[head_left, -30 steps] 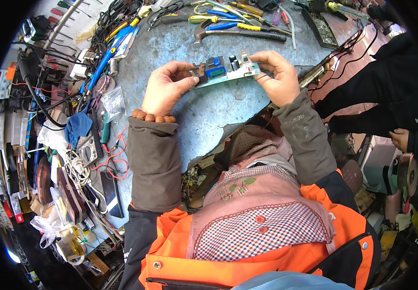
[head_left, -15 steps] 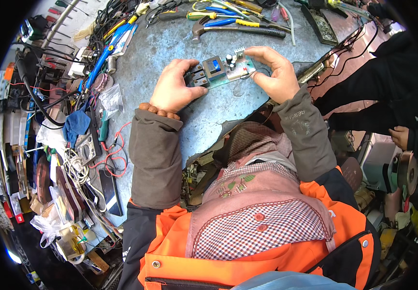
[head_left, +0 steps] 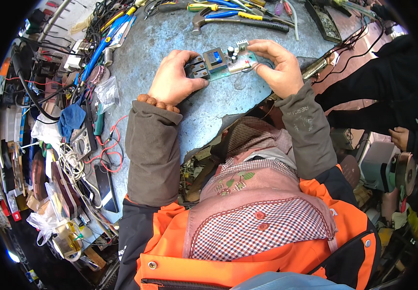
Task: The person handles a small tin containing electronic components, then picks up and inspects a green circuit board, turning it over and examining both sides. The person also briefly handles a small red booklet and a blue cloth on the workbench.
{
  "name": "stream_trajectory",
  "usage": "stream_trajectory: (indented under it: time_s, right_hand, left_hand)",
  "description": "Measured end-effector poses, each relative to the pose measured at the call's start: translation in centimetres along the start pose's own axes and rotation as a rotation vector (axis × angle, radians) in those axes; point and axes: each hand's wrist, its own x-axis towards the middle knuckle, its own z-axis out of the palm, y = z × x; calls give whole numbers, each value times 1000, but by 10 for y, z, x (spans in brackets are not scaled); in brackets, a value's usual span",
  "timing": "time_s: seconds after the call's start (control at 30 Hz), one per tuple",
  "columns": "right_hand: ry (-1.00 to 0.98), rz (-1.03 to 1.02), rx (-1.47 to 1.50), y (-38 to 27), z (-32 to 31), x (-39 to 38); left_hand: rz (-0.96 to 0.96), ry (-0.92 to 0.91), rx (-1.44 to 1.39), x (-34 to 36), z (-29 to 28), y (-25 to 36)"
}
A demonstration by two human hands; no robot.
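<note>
A green circuit board (head_left: 222,75) is held between my hands over the blue-grey bench top (head_left: 206,113). It carries a dark square transformer (head_left: 215,66), black relay-like blocks (head_left: 198,68), small capacitors (head_left: 230,51) and a finned metal heat sink (head_left: 242,44). My left hand (head_left: 175,77) grips the end with the black blocks, thumb at the near edge and fingers on the far side. At the opposite end, my right hand (head_left: 281,67) pinches the board near the heat sink. Whether the board rests on the bench or hangs just above it, I cannot tell.
A hammer (head_left: 247,24) lies beyond the board among screwdrivers and pliers. Left are a multimeter (head_left: 81,144), red wire (head_left: 117,152), a phone (head_left: 105,191) and tangled cables. A bench grinder (head_left: 385,166) stands right, near another person's hand (head_left: 400,137) and dark trousers (head_left: 378,77).
The view has shifted slightly, so the hammer and nearby tools sit a little higher and the left-side clutter farther left. Both hands keep their hold on the circuit board.
</note>
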Motion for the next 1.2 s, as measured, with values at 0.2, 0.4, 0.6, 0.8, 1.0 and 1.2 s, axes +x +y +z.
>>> stream_trajectory:
  time_s: [0.2,0.4,0.6,0.8,1.0,1.2]
  right_hand:
    - [1,17,37,1,1,0]
    - [-2,12,13,2,1,0]
    - [6,13,23,1,2,1]
    - [10,14,7,2,1,1]
    - [-24,32,-2,-1,-3,-2]
    - [-16,31,-13,-6,-2,-1]
  left_hand:
    - [-9,10,-3,0,3,-2]
    - [-7,3,0,0,1,-1]
    - [-16,-4,-41,0,2,-3]
    - [22,12,-83,2,5,-4]
    - [80,45,-132,2,6,5]
    - [28,11,-185,1,7,0]
